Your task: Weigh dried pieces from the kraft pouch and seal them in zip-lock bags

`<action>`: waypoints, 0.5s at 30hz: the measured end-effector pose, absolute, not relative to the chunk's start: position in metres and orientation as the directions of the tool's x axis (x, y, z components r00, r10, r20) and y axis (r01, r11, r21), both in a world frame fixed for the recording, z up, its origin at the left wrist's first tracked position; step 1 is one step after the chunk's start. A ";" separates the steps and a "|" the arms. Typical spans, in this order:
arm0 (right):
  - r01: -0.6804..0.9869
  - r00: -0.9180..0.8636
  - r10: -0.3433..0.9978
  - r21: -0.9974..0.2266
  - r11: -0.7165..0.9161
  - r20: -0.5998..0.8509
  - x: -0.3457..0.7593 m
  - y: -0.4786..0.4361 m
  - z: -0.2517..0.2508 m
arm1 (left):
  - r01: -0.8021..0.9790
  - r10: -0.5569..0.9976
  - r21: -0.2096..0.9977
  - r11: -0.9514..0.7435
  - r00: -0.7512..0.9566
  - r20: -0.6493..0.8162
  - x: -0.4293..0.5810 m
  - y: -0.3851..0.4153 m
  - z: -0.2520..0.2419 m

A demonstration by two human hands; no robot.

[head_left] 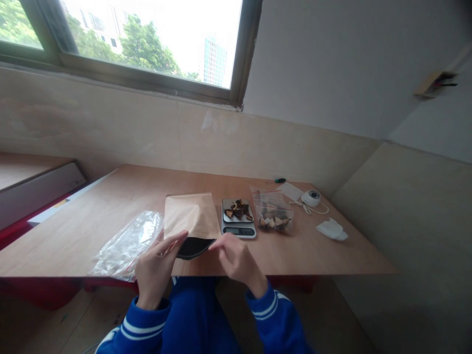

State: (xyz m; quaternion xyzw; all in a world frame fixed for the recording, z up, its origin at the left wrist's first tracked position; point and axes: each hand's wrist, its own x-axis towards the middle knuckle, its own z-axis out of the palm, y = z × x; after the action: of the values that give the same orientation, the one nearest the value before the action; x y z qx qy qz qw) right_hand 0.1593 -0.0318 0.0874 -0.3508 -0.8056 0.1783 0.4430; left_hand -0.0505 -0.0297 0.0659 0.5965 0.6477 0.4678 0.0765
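Observation:
A brown paper pouch point(192, 215) lies on the wooden table with its mouth spread toward me, showing a dark inside. My left hand point(158, 268) grips the left corner of the mouth, and my right hand point(238, 259) pinches the right corner. Just right of the pouch stands a kitchen scale point(239, 230) with dark dried slices point(239, 210) on its plate. Beside the scale, a clear zip bag point(276, 216) holds more dried pieces. Crumpled clear plastic bags point(129, 243) lie left of the pouch, close to my left hand.
A white round device point(310, 198) with a cord sits at the right rear of the table point(295, 255). Near it are a white crumpled tissue point(332, 229), a paper sheet point(290, 191) and a small dark green object point(280, 180). A wall and window rise behind.

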 end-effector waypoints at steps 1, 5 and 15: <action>0.400 -0.431 0.705 -0.580 0.709 0.564 0.147 -0.037 0.089 | 0.699 0.848 0.698 -0.152 -0.271 0.456 -0.050 -0.030 0.066; 0.565 -0.558 0.736 -0.474 0.675 0.383 0.111 -0.038 0.079 | 0.684 0.860 0.709 -0.171 -0.248 0.446 -0.049 -0.031 0.062; 0.810 -0.489 0.866 -0.313 0.495 0.105 0.060 0.021 0.033 | 0.683 0.839 0.694 -0.227 -0.224 0.495 -0.044 -0.036 0.058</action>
State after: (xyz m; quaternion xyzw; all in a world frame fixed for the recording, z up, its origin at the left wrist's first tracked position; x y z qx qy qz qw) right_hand 0.0600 0.0211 0.0334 -0.4899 -0.8555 0.1115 0.1251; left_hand -0.0443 -0.0356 0.0579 0.6174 0.6164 0.4819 0.0811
